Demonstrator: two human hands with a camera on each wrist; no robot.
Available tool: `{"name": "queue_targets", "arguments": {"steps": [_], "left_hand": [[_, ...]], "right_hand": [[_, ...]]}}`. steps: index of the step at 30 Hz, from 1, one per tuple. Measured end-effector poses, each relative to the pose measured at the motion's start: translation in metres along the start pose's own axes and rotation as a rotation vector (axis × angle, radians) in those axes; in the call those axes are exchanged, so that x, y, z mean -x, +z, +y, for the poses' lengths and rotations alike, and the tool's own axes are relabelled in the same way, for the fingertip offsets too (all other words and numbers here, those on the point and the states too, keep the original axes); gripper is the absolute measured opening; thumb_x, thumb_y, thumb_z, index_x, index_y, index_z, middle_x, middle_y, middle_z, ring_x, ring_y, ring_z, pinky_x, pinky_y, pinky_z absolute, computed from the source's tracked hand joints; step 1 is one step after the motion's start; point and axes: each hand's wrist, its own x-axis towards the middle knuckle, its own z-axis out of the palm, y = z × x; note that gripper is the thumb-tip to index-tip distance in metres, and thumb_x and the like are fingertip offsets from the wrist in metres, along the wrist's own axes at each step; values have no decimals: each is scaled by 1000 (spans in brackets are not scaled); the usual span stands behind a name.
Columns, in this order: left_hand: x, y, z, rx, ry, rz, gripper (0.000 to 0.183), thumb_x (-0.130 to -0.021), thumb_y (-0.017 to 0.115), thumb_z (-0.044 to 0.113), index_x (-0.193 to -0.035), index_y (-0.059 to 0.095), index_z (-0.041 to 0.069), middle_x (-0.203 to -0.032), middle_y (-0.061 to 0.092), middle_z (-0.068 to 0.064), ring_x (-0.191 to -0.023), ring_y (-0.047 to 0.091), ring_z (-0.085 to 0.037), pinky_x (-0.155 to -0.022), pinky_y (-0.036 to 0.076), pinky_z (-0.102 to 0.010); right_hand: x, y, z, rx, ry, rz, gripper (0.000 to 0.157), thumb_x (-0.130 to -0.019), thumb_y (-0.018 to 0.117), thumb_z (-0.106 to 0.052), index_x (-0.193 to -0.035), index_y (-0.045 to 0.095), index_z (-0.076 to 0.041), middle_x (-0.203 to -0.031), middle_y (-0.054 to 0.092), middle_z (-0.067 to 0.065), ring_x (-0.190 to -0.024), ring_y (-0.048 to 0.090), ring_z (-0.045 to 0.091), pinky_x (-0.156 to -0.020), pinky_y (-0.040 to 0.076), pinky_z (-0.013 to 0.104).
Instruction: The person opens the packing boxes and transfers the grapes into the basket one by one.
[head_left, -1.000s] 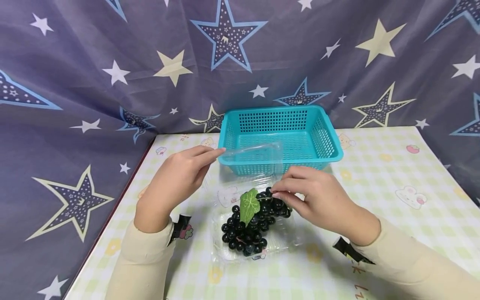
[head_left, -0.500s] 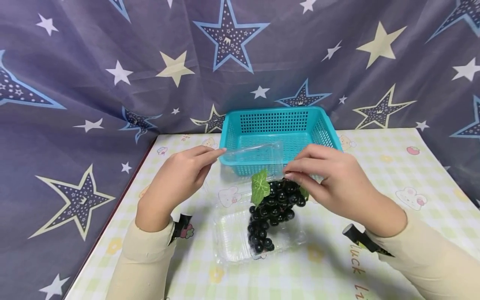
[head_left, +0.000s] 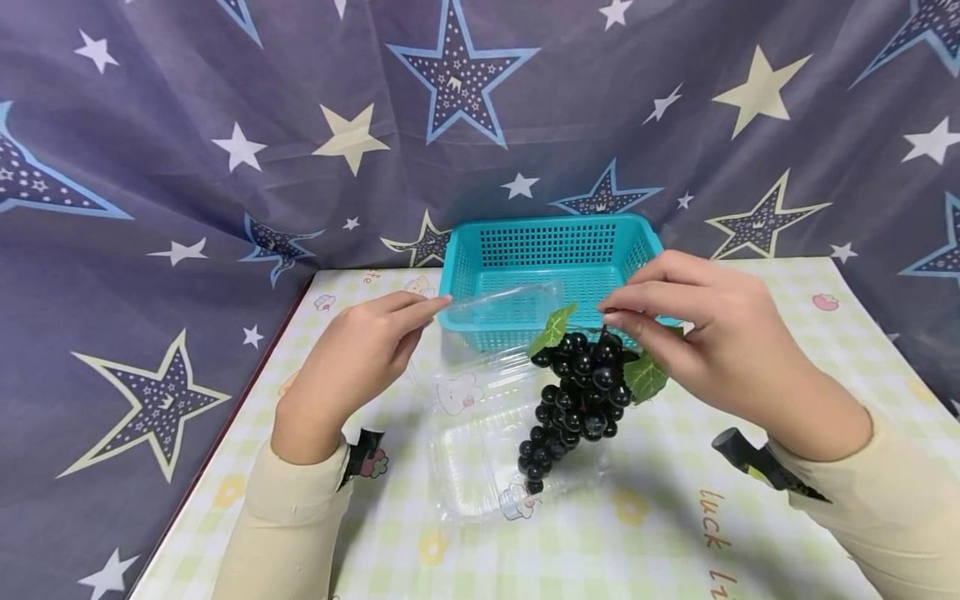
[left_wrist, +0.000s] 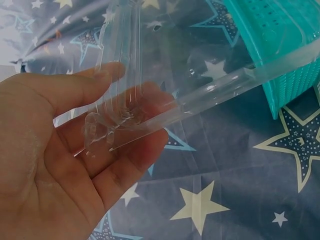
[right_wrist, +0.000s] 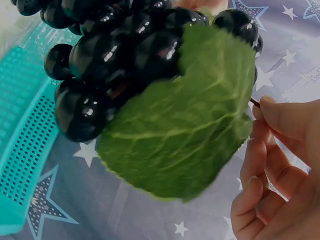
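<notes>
From my right hand (head_left: 697, 333) hangs a bunch of black grapes (head_left: 581, 392) with green leaves (right_wrist: 180, 120), its thin stem pinched between thumb and fingers. The bunch overlaps the right part of a clear plastic clamshell box (head_left: 465, 475) in the head view. My left hand (head_left: 367, 354) holds the raised lid (head_left: 510, 304) of that box at its left edge. In the left wrist view, the thumb and fingers lie on either side of the lid's corner (left_wrist: 130, 112). The box bottom lies on the table, with no grapes resting inside.
A turquoise plastic basket (head_left: 566, 321) stands behind the box, against a dark curtain (head_left: 285, 100) with stars. Its near side is partly covered by the lid. A checked tablecloth (head_left: 397, 550) with printed figures covers the table.
My right hand has lifted the grapes by the stem out of the box, moving up and to the right. The left hand stays in place on the lid.
</notes>
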Motion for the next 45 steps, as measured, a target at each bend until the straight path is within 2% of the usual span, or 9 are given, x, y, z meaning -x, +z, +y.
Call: {"name": "queue_targets", "arguments": {"steps": [6, 12, 15, 20, 23, 33, 38, 45], "left_hand": [[0, 0, 0, -4, -3, 0, 36, -99, 65, 4, -132, 73, 18, -118, 75, -4, -96, 75, -22, -80, 60, -40], [-1, -1, 0, -3, -6, -3, 37, -100, 64, 4, -132, 73, 18, -117, 75, -3, -94, 74, -21, -79, 60, -39], [0, -1, -1, -4, -9, -7, 37, -100, 64, 5, -133, 73, 18, -117, 75, -3, -94, 74, -21, -79, 60, -40], [0, -1, -1, -4, -11, -9, 36, -100, 64, 5, -132, 73, 18, -118, 75, -3, -98, 75, -22, -82, 60, -41], [0, -2, -1, -4, -12, -7, 35, -100, 64, 5, -132, 74, 18, -119, 75, -3, -99, 75, -23, -82, 60, -42], [1, -2, -1, -17, -32, -17, 35, -101, 64, 8, -132, 73, 19, -118, 75, -2, -94, 74, -21, -78, 59, -41], [1, -2, -1, -12, -33, -14, 34, -101, 64, 10, -132, 73, 19, -117, 75, -2, -93, 74, -21, -78, 59, -41], [2, -2, -2, -2, -30, -10, 32, -102, 63, 9, -131, 74, 18, -114, 75, -2, -92, 73, -21, -78, 59, -40]], "right_hand": [[-7, -14, 1, 57, 8, 21, 17, -97, 69, -21, -96, 83, -11, -91, 74, -1, -68, 51, 0, -58, 37, 15], [-13, -25, 2, 123, 12, 54, 40, -104, 62, -42, -92, 84, -11, -85, 73, -1, -65, 50, 0, -57, 35, 15], [-14, -32, 4, 159, 15, 42, 44, -105, 59, -45, -93, 84, -11, -85, 73, -1, -65, 49, -1, -57, 35, 15], [-15, -46, 10, 211, 6, 18, 20, -99, 69, -25, -96, 84, -11, -87, 74, 0, -67, 48, -3, -59, 33, 14], [-17, -56, 13, 249, 14, 10, 12, -94, 73, -13, -98, 84, -10, -88, 74, 2, -69, 47, -5, -61, 33, 13], [-27, -74, 24, 356, 98, 21, 15, -97, 73, -15, -100, 83, -4, -90, 75, 11, -73, 44, -4, -70, 32, 11], [-31, -79, 30, 384, 123, 34, 18, -97, 74, -20, -102, 83, -5, -92, 75, 11, -80, 44, -11, -77, 32, 7], [-35, -84, 42, 424, 144, 32, 19, -99, 70, -16, -103, 81, -1, -94, 72, 16, -80, 36, -15, -70, 26, 13]]}}
